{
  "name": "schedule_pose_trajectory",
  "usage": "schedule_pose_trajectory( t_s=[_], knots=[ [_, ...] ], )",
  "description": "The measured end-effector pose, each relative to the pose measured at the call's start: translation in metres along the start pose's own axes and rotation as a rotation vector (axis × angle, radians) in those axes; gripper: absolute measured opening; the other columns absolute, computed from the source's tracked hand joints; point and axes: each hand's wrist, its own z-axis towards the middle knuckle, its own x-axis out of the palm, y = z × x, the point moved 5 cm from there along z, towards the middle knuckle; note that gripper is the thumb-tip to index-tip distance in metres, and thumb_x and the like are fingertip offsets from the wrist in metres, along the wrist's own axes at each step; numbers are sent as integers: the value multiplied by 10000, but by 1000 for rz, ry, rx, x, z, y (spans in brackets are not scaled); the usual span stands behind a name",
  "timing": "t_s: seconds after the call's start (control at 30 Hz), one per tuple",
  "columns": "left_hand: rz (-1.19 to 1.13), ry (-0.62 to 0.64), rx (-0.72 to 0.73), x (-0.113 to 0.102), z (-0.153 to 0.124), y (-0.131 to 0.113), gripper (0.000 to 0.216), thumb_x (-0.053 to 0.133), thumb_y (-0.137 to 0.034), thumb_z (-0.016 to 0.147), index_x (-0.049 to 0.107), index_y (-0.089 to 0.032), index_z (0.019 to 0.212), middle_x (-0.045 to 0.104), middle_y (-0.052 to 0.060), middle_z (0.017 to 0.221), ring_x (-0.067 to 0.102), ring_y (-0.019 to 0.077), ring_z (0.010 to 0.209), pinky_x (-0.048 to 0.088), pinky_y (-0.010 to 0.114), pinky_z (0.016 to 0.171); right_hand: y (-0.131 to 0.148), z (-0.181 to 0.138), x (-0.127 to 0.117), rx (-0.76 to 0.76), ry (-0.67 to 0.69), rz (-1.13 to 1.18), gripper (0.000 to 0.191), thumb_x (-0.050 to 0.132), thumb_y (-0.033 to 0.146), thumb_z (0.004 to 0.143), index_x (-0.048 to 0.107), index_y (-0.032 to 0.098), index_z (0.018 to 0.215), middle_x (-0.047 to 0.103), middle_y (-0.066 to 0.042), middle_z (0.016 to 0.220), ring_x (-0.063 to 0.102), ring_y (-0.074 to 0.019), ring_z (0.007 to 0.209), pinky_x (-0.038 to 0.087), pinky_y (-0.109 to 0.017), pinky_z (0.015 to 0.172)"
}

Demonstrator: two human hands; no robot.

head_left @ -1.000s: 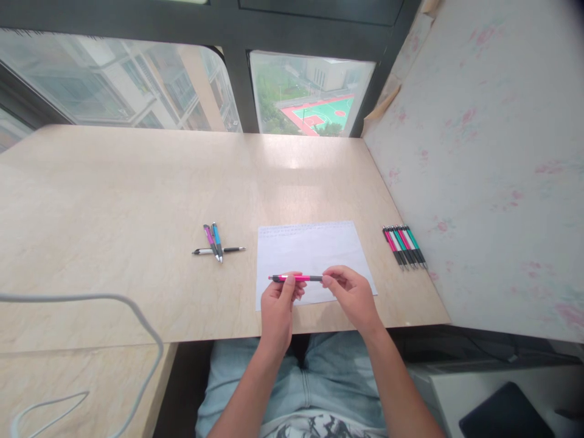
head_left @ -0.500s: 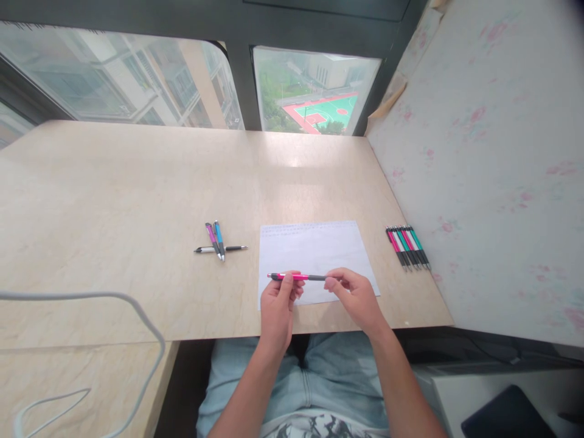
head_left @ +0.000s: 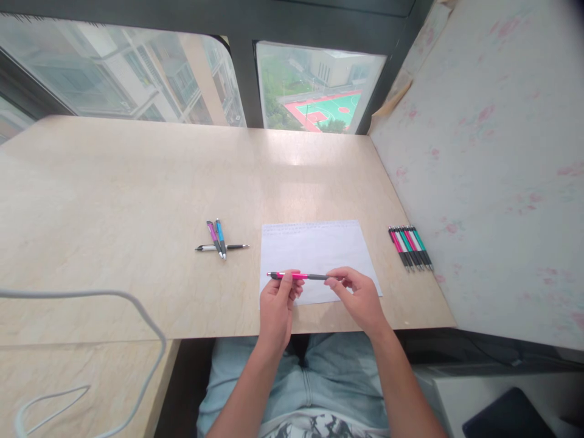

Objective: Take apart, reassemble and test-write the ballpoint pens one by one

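A pink pen with a grey grip is held level above a white sheet of paper near the desk's front edge. My left hand pinches the pink barrel. My right hand pinches the pen's thin tip end with closed fingers. The paper has faint writing along its top edge. Both forearms reach up from my lap.
Three pens lie crossed on the beige desk left of the paper. A row of several pens lies at the right by a flowered wall panel. A white cable loops at the lower left. Windows run behind the desk.
The hands and pen have hardly moved; my right fingers have slid slightly out along the tip end. The camera has tilted a little.
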Motion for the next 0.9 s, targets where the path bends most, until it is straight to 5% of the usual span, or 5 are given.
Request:
schedule_pose_trajectory(
  t_s=[0.17, 0.33, 0.53, 0.67, 0.9],
  knots=[
    [-38, 11, -11, 3, -2, 2, 272, 745, -381, 769, 724, -122, 850, 679, 45, 719, 566, 92, 644, 432, 224, 628, -2, -1, 2, -17, -11, 115, 185, 650, 358, 839, 639, 220, 962, 689, -36, 877, 622, -165, 737, 476, -261, 606],
    [5, 1, -2, 2, -2, 2, 297, 747, -400, 759, 724, -122, 859, 679, 46, 711, 567, 97, 639, 435, 233, 631, -2, 0, 2, 48, 51, 7, 394, 494, 431, 941, 630, 192, 658, 582, 1, 564, 539, -137, 557, 417, -262, 559],
    [-1, -2, -1, 1, -2, 0, 296, 752, -398, 750, 725, -125, 859, 688, 53, 727, 570, 100, 641, 437, 238, 633, 3, -3, -1, -11, -14, -14, 178, 613, 370, 861, 693, 212, 840, 699, -41, 830, 606, -172, 717, 468, -275, 619],
    [-9, 16, -5, 3, -3, 1, 289, 746, -391, 760, 723, -121, 862, 690, 56, 730, 577, 104, 643, 439, 241, 636, -1, -3, 1, 2, -13, 48, 238, 623, 403, 853, 659, 217, 997, 697, -62, 924, 623, -183, 764, 456, -255, 554],
    [25, -7, -6, 2, -3, 1, 305, 748, -405, 753, 723, -118, 855, 691, 54, 724, 572, 100, 636, 440, 241, 641, -4, -2, 1, 45, 23, -26, 419, 488, 460, 943, 629, 195, 651, 627, -17, 604, 570, -154, 598, 433, -272, 585]
  ],
)
